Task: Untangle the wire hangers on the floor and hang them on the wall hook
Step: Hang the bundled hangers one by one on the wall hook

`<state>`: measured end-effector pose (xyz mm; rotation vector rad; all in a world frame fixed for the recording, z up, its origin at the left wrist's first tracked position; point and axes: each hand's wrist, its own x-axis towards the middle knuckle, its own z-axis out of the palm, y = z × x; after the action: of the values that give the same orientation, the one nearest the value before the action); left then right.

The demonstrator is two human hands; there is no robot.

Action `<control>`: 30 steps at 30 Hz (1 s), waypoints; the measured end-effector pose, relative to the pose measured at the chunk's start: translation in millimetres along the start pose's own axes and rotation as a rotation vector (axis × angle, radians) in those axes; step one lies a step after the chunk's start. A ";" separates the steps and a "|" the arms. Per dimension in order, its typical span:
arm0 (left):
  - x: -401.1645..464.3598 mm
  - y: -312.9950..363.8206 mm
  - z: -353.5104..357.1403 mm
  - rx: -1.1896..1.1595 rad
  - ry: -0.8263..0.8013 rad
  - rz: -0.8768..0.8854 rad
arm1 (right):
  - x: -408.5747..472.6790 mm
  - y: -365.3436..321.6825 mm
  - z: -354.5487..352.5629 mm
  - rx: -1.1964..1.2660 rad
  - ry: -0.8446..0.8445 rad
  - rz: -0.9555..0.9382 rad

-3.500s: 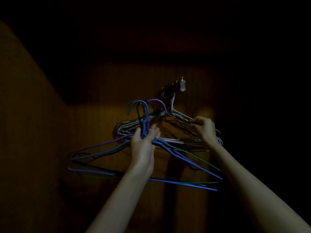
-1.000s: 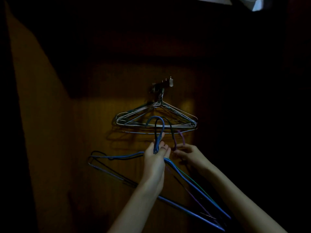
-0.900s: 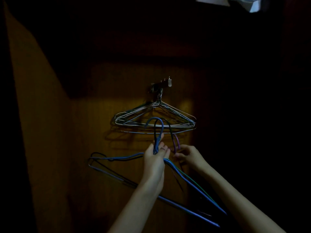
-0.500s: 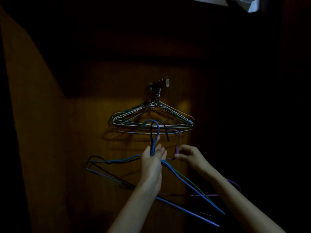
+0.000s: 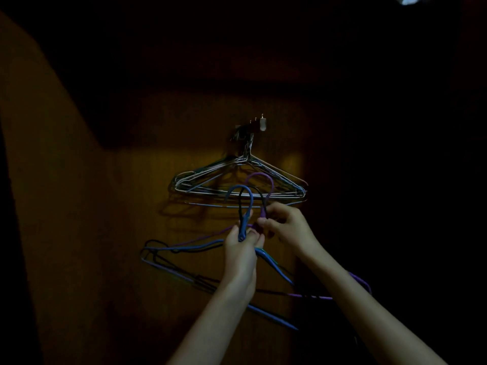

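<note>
Left hand (image 5: 241, 248) grips the blue hangers (image 5: 238, 206) by their necks, right hand (image 5: 286, 227) pinches the purple hanger (image 5: 259, 177) free just below the wall hook (image 5: 259, 123). Next it probably needs lifting up onto it.

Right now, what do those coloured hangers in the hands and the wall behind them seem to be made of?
The blue hanger and purple hanger look like thin bent wire with a matte coloured coating, probably plastic: slim, even strands with twisted necks. The wall looks like brown wood panelling, with faint vertical lines, though the dim light leaves it uncertain.
</note>
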<state>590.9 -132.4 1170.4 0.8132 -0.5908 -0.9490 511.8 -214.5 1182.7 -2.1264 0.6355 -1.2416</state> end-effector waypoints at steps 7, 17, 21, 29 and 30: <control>11.4 7.0 -0.1 -0.126 0.053 0.066 | -3.1 13.4 -9.4 -0.046 0.014 0.060; 30.9 19.1 4.8 -0.108 0.028 0.139 | -9.1 35.9 -22.5 -0.029 0.228 0.062; 37.1 21.0 5.4 -0.098 0.013 0.220 | 0.5 35.6 -27.1 -0.033 0.375 -0.022; 55.7 27.5 3.6 -0.065 0.011 0.272 | 48.4 30.1 -48.6 -0.037 0.538 -0.111; 57.7 27.8 3.7 -0.072 0.016 0.269 | 57.2 32.7 -49.1 -0.049 0.542 -0.102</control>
<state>628.2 -175.0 1200.5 0.6572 -0.6310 -0.7132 490.6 -287.5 1213.7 -1.8769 0.7913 -1.9007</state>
